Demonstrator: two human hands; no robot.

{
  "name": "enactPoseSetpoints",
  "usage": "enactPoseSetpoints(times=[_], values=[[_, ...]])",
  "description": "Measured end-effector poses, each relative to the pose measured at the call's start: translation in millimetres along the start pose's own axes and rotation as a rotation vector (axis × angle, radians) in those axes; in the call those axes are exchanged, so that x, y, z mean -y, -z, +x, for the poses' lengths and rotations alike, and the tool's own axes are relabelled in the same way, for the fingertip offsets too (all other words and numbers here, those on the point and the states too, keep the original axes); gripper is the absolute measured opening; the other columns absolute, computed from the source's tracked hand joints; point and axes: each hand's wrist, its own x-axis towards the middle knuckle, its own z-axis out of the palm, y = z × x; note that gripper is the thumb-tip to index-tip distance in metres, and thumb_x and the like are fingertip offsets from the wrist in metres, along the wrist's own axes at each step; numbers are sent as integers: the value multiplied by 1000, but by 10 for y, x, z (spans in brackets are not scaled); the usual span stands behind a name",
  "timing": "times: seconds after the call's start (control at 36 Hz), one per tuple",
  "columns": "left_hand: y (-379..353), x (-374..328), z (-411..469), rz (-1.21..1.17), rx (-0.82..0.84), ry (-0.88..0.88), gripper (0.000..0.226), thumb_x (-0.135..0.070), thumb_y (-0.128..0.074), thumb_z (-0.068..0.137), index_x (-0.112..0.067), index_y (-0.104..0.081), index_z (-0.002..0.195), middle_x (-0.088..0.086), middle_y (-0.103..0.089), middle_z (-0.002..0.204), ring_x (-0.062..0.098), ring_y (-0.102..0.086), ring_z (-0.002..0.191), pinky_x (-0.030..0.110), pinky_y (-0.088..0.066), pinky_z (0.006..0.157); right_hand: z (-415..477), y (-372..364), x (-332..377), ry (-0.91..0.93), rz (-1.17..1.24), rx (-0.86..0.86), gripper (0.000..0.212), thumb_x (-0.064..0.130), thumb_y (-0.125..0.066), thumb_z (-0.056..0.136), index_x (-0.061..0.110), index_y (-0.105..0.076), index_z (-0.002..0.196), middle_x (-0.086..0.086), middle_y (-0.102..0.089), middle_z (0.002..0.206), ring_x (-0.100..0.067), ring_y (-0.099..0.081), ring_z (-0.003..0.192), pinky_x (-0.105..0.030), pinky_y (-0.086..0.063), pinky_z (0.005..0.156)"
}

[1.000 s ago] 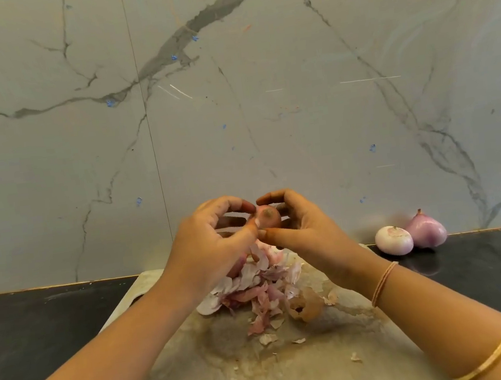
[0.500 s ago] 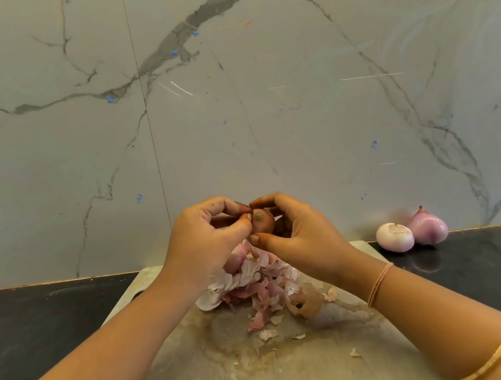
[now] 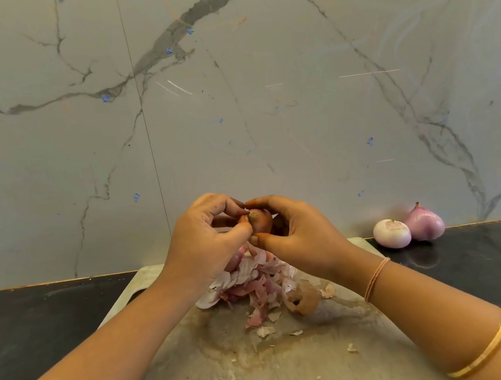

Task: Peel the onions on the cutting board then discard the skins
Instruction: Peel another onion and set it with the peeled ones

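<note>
A small brown-skinned onion point(image 3: 261, 221) is held up above the pale cutting board point(image 3: 264, 365). My right hand point(image 3: 299, 237) grips it between thumb and curled fingers. My left hand point(image 3: 205, 242) pinches at the onion's top end with thumb and forefinger. Under both hands lies a heap of pink and white onion skins point(image 3: 254, 281), with a brown husk point(image 3: 302, 298) at its right side. Another onion under my left hand is mostly hidden.
Two peeled onions, one white point(image 3: 392, 233) and one purple point(image 3: 424, 222), rest on the black counter point(image 3: 39, 329) against the marble wall at the right. Small skin flakes point(image 3: 352, 348) are scattered over the board.
The onion has been turned in my fingers so its stem end faces me, and my left thumb and forefinger have closed onto that end. Both hands stay above the skins.
</note>
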Motion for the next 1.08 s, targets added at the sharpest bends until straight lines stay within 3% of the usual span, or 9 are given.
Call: enactPoseSetpoints(times=[0.14,0.25,0.36,0.44,0.58,0.69,0.83,0.97,1.08], values=[[38,32,20,113,-58,-39,25,-3,-68,79,-28,-65,75,-9,-64,85,3,-65,70,12,-49,58,-7,4,25,-31,103,28,45,9,-69,87,16,-56,130,-4,-64,117,-17,-66,99,-29,-56,90],[56,42,37,38,-132,63,14,-12,-65,86,-24,-65,78,-6,-68,75,6,-67,64,19,-54,61,-21,39,50,-88,297,90,50,5,-67,87,25,-45,127,-4,-60,116,-25,-68,91,-32,-58,81],[63,49,48,-48,-183,167,11,-11,-60,90,-19,-63,82,-1,-69,82,8,-69,65,23,-57,61,-13,58,38,-123,356,76,37,2,-64,88,25,-49,112,1,-56,117,-25,-66,97,-28,-59,78],[62,59,54,-47,-199,183,12,-11,-59,91,-19,-62,83,0,-67,83,8,-69,64,20,-57,58,4,81,20,-163,402,80,38,-2,-59,90,27,-50,112,-1,-55,115,-24,-63,97,-25,-56,76],[72,101,69,-28,-211,220,9,-14,-60,91,-17,-62,84,1,-67,82,10,-69,64,22,-57,57,10,84,-7,-215,494,93,31,4,-57,93,26,-51,113,-7,-57,109,-21,-58,84,-30,-51,77],[100,127,96,-42,-228,255,9,-11,-59,91,-16,-60,84,2,-66,86,11,-69,63,24,-57,57,31,112,-9,-248,602,39,31,1,-57,92,20,-54,116,-10,-57,106,-20,-55,78,-24,-49,67],[97,88,57,35,-98,158,26,-3,-55,90,-28,-61,90,-5,-66,94,14,-68,76,27,-58,64,25,137,-20,-258,572,42,35,0,-56,91,18,-58,121,-8,-57,110,-17,-53,77,-20,-47,63],[44,-29,0,114,35,-7,18,-14,-61,89,-31,-66,88,-14,-66,92,-1,-64,81,11,-50,65,20,123,-11,-254,525,45,39,2,-58,91,23,-51,123,-8,-61,106,-17,-53,78,-24,-46,66],[49,-47,-14,57,82,-20,15,-21,-67,86,-32,-65,95,-11,-65,102,0,-66,86,16,-54,69,20,119,2,-241,497,57,29,4,-61,91,21,-50,112,-11,-64,101,-19,-54,81,-25,-44,66]])
